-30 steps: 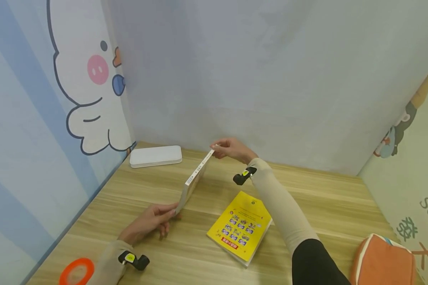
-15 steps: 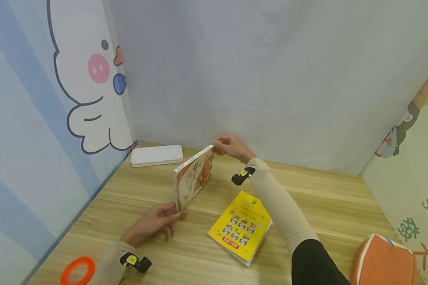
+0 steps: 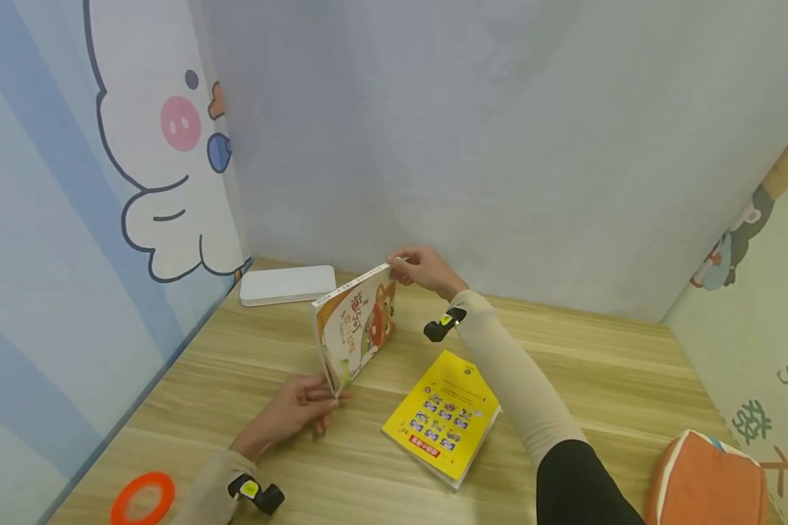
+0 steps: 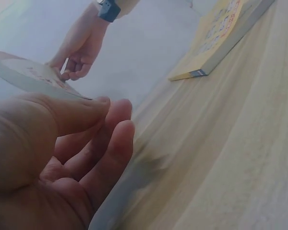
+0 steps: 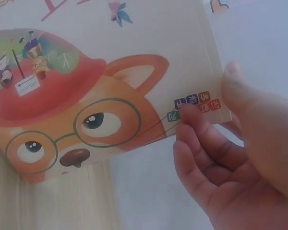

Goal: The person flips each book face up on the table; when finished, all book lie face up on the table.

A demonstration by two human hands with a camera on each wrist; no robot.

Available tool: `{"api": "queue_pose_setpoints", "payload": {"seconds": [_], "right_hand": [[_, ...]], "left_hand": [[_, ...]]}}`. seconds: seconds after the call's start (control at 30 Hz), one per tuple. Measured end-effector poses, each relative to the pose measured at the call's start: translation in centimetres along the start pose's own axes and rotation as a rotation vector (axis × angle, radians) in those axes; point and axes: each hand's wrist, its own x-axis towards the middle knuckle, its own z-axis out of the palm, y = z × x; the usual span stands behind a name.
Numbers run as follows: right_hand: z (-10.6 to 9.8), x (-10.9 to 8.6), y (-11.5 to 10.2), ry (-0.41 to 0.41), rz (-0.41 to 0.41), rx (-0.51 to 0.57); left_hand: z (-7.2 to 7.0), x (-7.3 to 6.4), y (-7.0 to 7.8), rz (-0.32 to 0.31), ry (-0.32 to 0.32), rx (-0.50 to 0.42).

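Note:
A thin picture book [image 3: 351, 332] stands tilted on edge above the table, its white spine upward. On its cover, a cartoon fox [image 5: 81, 120] with glasses and a red hat fills the right wrist view. My right hand [image 3: 428, 271] pinches the far upper corner between thumb and fingers. At the near lower corner, my left hand [image 3: 295, 410] holds the book between thumb and fingers. The left wrist view shows the left thumb [image 4: 81, 115] along the book's edge, partly hiding the contact. A yellow book [image 3: 443, 419] lies flat to the right, touched by neither hand.
A white flat case [image 3: 287, 284] lies at the back left, just behind the picture book. An orange ring [image 3: 143, 499] is at the front left, and an orange pouch [image 3: 709, 481] at the front right. Grey cloth [image 3: 499, 160] hangs behind the wooden table [image 3: 584, 364].
The picture book has turned so its cover faces the head camera more, its near upper corner swinging left and up. Both hands keep their hold; the left has shifted slightly right.

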Motion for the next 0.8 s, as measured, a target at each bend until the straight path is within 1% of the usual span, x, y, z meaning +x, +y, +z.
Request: {"api": "queue_pose_setpoints", "payload": {"seconds": [0.17,0.3,0.43,0.53,0.67,0.8], "right_hand": [[0.1,0.0,-0.1,-0.016,0.001,-0.024],[0.4,0.1,-0.3,0.012,0.002,-0.039],[0.7,0.2,-0.8,0.048,-0.002,-0.09],[1.0,0.3,-0.9,0.06,0.005,-0.126],[1.4,0.6,-0.9,0.073,0.017,-0.167],[1.7,1.1,-0.7,0.072,0.012,-0.231]], "left_hand": [[0.4,-0.2,-0.1,0.039,0.008,-0.007],[0.6,-0.3,-0.2,0.06,0.023,0.002],[0.8,-0.3,-0.3,0.053,0.043,0.027],[1.2,-0.3,-0.3,0.037,0.062,0.064],[1.9,-0.2,0.0,0.018,0.086,0.107],[2.6,-0.3,0.5,-0.015,0.1,0.111]]}}
